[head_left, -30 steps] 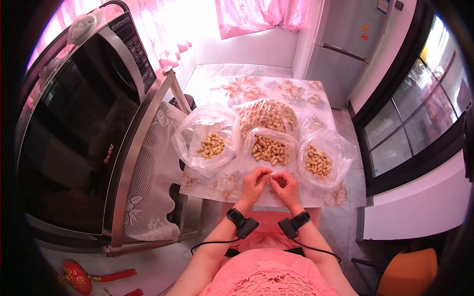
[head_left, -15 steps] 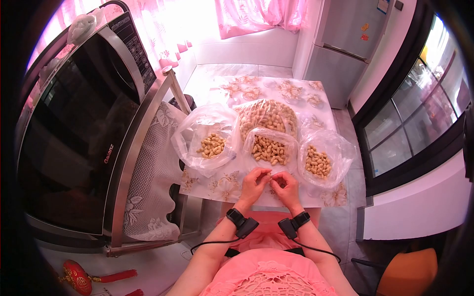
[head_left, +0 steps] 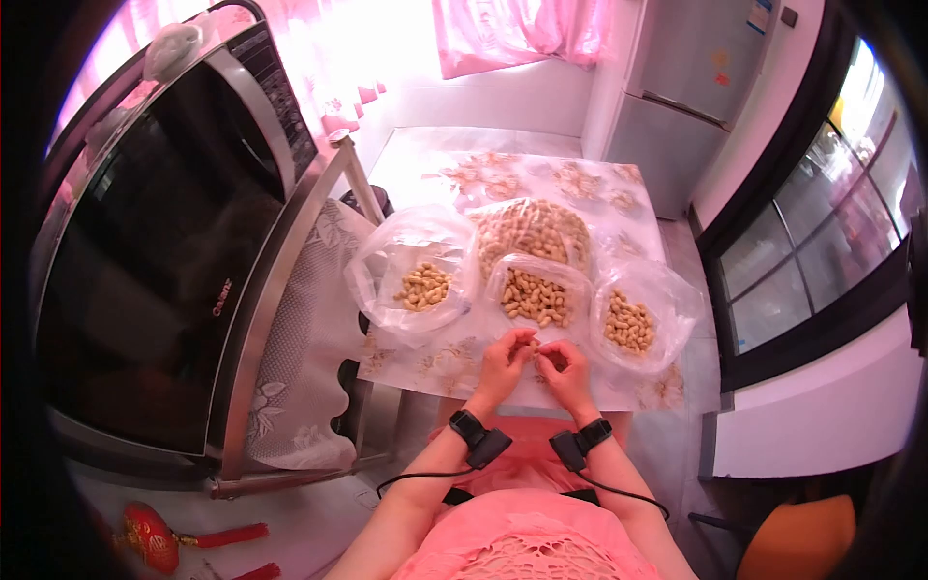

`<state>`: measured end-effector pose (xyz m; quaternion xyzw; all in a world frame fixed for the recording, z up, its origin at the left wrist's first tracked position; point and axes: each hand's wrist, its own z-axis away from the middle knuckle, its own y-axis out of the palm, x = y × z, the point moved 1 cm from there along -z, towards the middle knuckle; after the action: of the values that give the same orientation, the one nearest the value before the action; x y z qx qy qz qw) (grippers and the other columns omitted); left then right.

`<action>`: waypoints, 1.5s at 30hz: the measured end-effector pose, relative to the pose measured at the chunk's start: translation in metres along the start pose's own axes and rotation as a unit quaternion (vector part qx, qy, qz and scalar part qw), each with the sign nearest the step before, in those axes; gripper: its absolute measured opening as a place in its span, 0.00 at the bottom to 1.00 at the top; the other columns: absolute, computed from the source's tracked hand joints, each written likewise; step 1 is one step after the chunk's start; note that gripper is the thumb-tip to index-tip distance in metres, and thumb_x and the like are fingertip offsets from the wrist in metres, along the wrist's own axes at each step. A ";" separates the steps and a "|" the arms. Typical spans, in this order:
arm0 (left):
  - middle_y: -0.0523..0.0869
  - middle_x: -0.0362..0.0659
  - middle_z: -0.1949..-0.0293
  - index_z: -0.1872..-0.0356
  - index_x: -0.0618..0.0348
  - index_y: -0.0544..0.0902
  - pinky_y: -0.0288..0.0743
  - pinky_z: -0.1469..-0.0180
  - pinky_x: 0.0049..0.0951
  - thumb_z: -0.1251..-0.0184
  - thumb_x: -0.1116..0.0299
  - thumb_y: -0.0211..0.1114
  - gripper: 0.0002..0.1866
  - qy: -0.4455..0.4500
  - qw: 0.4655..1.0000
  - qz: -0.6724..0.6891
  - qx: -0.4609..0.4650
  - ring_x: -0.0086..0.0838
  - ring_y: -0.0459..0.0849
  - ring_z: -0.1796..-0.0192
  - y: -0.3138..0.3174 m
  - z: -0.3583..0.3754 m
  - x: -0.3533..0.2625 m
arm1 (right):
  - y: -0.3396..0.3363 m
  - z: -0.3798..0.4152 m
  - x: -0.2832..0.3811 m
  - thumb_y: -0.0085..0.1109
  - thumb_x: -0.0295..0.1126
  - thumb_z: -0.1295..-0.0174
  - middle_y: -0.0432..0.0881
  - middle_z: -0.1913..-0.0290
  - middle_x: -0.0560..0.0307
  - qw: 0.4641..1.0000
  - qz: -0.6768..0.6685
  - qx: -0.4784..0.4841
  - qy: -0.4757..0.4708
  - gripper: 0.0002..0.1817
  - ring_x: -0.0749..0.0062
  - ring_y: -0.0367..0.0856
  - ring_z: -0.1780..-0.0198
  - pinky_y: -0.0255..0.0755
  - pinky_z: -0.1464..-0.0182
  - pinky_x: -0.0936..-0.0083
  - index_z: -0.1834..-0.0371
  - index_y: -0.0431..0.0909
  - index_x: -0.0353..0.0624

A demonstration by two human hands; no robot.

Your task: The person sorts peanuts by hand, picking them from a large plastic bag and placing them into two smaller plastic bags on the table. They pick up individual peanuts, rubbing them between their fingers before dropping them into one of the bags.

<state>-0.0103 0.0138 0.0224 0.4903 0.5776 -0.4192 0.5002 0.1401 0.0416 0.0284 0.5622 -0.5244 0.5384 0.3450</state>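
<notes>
Peanuts lie beyond left hand and right hand; both pinched closed, nearly touching; contents unclear.

Before me: white rectangular table with orange-brown floral cover. On it, large clear plastic bag of peanuts at centre; nearer me, small open translucent bag of peanuts; similar open bags to its left and right. Far-left surface overexposed; contents there uncertain.
</notes>
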 end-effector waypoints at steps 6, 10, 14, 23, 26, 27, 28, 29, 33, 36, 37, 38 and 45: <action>0.87 0.40 0.57 0.46 0.63 0.79 0.78 0.50 0.22 0.30 0.79 0.62 0.13 0.001 1.000 0.024 -0.012 0.20 0.84 0.54 0.002 0.003 -0.002 | 0.000 0.000 -0.001 0.65 0.22 0.39 0.83 0.69 0.62 1.000 -0.018 0.009 0.018 0.02 0.82 0.81 0.72 0.74 0.68 0.82 0.65 0.81 0.38; 0.87 0.39 0.58 0.50 0.63 0.81 0.77 0.50 0.21 0.31 0.79 0.64 0.11 0.024 0.991 0.115 -0.058 0.19 0.84 0.55 -0.003 -0.002 -0.031 | -0.002 0.000 -0.002 0.66 0.23 0.40 0.83 0.69 0.62 1.000 0.027 -0.001 -0.008 0.03 0.83 0.80 0.70 0.73 0.68 0.83 0.64 0.82 0.38; 0.87 0.38 0.59 0.53 0.62 0.82 0.77 0.52 0.21 0.32 0.78 0.66 0.09 0.132 0.979 -0.030 -0.150 0.18 0.83 0.57 -0.045 -0.023 -0.082 | -0.002 0.001 0.006 0.66 0.23 0.41 0.83 0.69 0.62 0.999 0.031 -0.002 -0.012 0.04 0.83 0.80 0.70 0.73 0.67 0.83 0.64 0.82 0.39; 0.86 0.46 0.55 0.53 0.59 0.82 0.75 0.49 0.41 0.45 0.59 0.77 0.22 0.158 0.878 -0.402 -0.204 0.41 0.83 0.51 -0.113 -0.048 -0.078 | -0.003 0.000 0.004 0.66 0.24 0.41 0.83 0.71 0.61 1.000 0.008 -0.004 -0.009 0.04 0.80 0.80 0.71 0.73 0.68 0.81 0.65 0.82 0.38; 0.86 0.49 0.64 0.51 0.61 0.81 0.78 0.53 0.40 0.42 0.59 0.74 0.22 0.175 0.789 -0.577 -0.117 0.45 0.85 0.54 -0.111 -0.036 -0.072 | -0.003 0.001 0.004 0.66 0.24 0.41 0.83 0.71 0.61 0.999 0.022 -0.005 -0.025 0.03 0.80 0.80 0.72 0.73 0.69 0.81 0.65 0.82 0.38; 0.87 0.51 0.64 0.51 0.61 0.80 0.78 0.55 0.43 0.41 0.59 0.73 0.22 0.075 0.813 -0.575 -0.060 0.47 0.85 0.55 -0.110 -0.034 -0.072 | -0.003 0.001 0.004 0.66 0.23 0.41 0.83 0.71 0.61 0.999 0.023 -0.004 -0.021 0.03 0.80 0.80 0.72 0.73 0.69 0.81 0.65 0.82 0.38; 0.87 0.52 0.64 0.51 0.61 0.80 0.78 0.57 0.46 0.41 0.59 0.72 0.22 -0.025 0.825 -0.565 -0.001 0.49 0.86 0.57 -0.108 -0.032 -0.071 | -0.003 0.001 0.005 0.66 0.23 0.41 0.83 0.71 0.61 1.000 0.025 -0.003 -0.017 0.03 0.80 0.80 0.72 0.73 0.69 0.81 0.65 0.82 0.38; 0.87 0.52 0.64 0.51 0.61 0.80 0.78 0.57 0.46 0.41 0.59 0.72 0.22 -0.026 0.824 -0.565 -0.002 0.49 0.86 0.57 -0.106 -0.030 -0.071 | -0.002 0.000 0.006 0.66 0.23 0.41 0.83 0.71 0.61 1.000 0.025 -0.002 -0.017 0.03 0.80 0.80 0.72 0.73 0.69 0.81 0.65 0.82 0.38; 0.87 0.53 0.69 0.53 0.57 0.78 0.78 0.62 0.50 0.39 0.64 0.70 0.17 0.001 0.849 -0.527 -0.030 0.52 0.87 0.63 -0.098 -0.022 -0.074 | -0.002 0.001 0.003 0.66 0.23 0.41 0.83 0.70 0.60 1.000 0.010 -0.008 -0.018 0.03 0.80 0.80 0.71 0.73 0.68 0.82 0.65 0.82 0.38; 0.86 0.53 0.67 0.49 0.58 0.78 0.78 0.60 0.49 0.39 0.66 0.69 0.19 -0.021 0.865 -0.501 -0.015 0.52 0.86 0.61 -0.093 -0.021 -0.080 | -0.002 0.000 0.001 0.66 0.23 0.41 0.83 0.70 0.60 1.000 0.008 -0.007 -0.019 0.04 0.80 0.81 0.71 0.73 0.68 0.82 0.64 0.82 0.37; 0.86 0.53 0.65 0.45 0.60 0.78 0.77 0.57 0.47 0.40 0.68 0.69 0.21 -0.038 0.875 -0.483 -0.009 0.52 0.85 0.59 -0.091 -0.020 -0.083 | -0.001 0.001 0.001 0.66 0.23 0.41 0.83 0.70 0.61 1.000 0.008 -0.007 -0.020 0.04 0.81 0.81 0.71 0.73 0.68 0.82 0.64 0.82 0.37; 0.86 0.53 0.65 0.45 0.60 0.78 0.77 0.57 0.47 0.40 0.68 0.69 0.21 -0.037 0.875 -0.483 -0.009 0.52 0.85 0.59 -0.088 -0.019 -0.087 | -0.002 0.001 0.002 0.66 0.23 0.41 0.83 0.70 0.61 1.000 0.008 -0.008 -0.020 0.04 0.81 0.81 0.71 0.73 0.68 0.82 0.64 0.82 0.37; 0.83 0.49 0.51 0.48 0.59 0.80 0.76 0.46 0.42 0.42 0.74 0.70 0.19 0.165 0.925 -0.339 -0.051 0.46 0.82 0.47 -0.033 -0.016 -0.083 | -0.001 0.001 -0.001 0.65 0.23 0.41 0.83 0.69 0.60 1.000 0.003 -0.001 -0.014 0.04 0.81 0.81 0.71 0.73 0.68 0.82 0.64 0.82 0.37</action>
<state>-0.0438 0.0120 0.1071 0.3016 0.8041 -0.4470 0.2503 0.1417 0.0416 0.0279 0.5679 -0.5317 0.5305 0.3367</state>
